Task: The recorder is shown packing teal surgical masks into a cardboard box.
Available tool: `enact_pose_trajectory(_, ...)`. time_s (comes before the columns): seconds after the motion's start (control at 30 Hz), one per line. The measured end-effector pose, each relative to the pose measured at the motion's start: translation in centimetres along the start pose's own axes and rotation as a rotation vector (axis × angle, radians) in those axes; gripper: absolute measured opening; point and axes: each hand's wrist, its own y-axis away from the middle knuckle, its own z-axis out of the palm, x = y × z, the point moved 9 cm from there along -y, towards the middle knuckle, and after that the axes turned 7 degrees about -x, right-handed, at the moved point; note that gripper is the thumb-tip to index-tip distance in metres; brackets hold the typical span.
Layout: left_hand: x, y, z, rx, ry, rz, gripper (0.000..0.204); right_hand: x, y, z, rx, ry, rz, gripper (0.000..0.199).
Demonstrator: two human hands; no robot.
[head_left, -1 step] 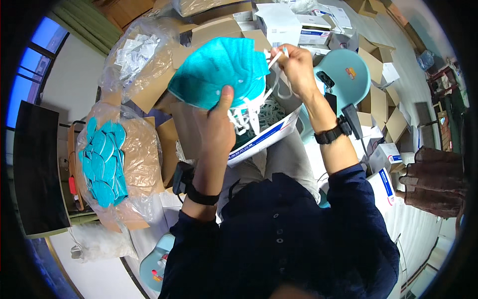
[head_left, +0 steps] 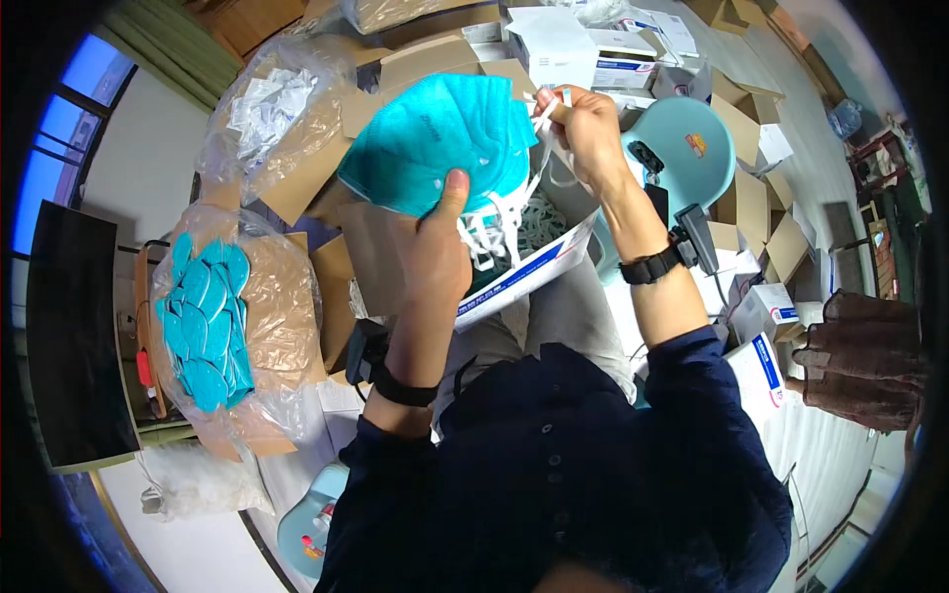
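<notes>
A stack of teal folded face masks (head_left: 430, 143) is held above an open box, its curved edge toward the left. My left hand (head_left: 438, 247) grips the stack from below, thumb pressed on its front face. White ear loops (head_left: 486, 232) dangle under the stack beside that hand. At the stack's right end, my right hand (head_left: 591, 138) pinches white loops between thumb and fingers and draws them to the right. Below, at my lap, the white box (head_left: 529, 287) with a blue stripe contains more masks, mostly showing as tangled white loops (head_left: 542, 222).
On the left, a plastic-lined carton (head_left: 282, 326) holds a pile of teal masks (head_left: 206, 321). Behind it lies a clear bag of white packets (head_left: 272, 109). A light-blue stool (head_left: 707, 138) with a dark device stands at the right, near several open cardboard boxes (head_left: 746, 203).
The mask stack and my left hand have shifted slightly right. The loops under the stack have swung a little. My right hand keeps its pinch, almost in the same place.
</notes>
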Motion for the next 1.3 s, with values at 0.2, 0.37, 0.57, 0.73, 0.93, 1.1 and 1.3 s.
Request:
enact_pose_trajectory(0.2,1.0,-1.0,-1.5,-0.146,-0.197,-0.04,0.039,0.7,-3.0,-8.6,0.135,-0.245,0.022,0.02)
enact_pose_trajectory(0.37,-2.4,-1.7,1.5,-0.105,0.508,-0.389,0.036,0.0,1.8,-0.2,-0.189,0.043,0.073,0.021)
enact_pose_trajectory(0.57,-5.5,-1.7,3.3,-0.307,0.678,-0.674,0.033,0.9,4.7,3.6,-0.575,-0.324,0.12,0.067)
enact_pose_trajectory(0.73,-7.1,-0.1,3.3,-0.614,0.739,-0.892,0.029,-1.0,5.7,4.8,-0.803,-0.292,0.085,0.067)
enact_pose_trajectory(0.93,-8.0,-0.9,3.9,-0.489,0.629,-0.761,0.035,2.2,4.1,2.5,-0.426,-0.443,0.217,0.01)
enact_pose_trajectory(1.1,-3.1,-3.3,1.7,-0.538,-0.344,-0.159,0.05,3.3,3.3,1.7,-0.433,-0.545,0.261,0.005)
enact_pose_trajectory(1.3,1.3,-1.8,5.5,-0.626,-0.522,0.006,0.055,3.4,4.1,3.6,-0.397,-0.535,0.264,0.009)
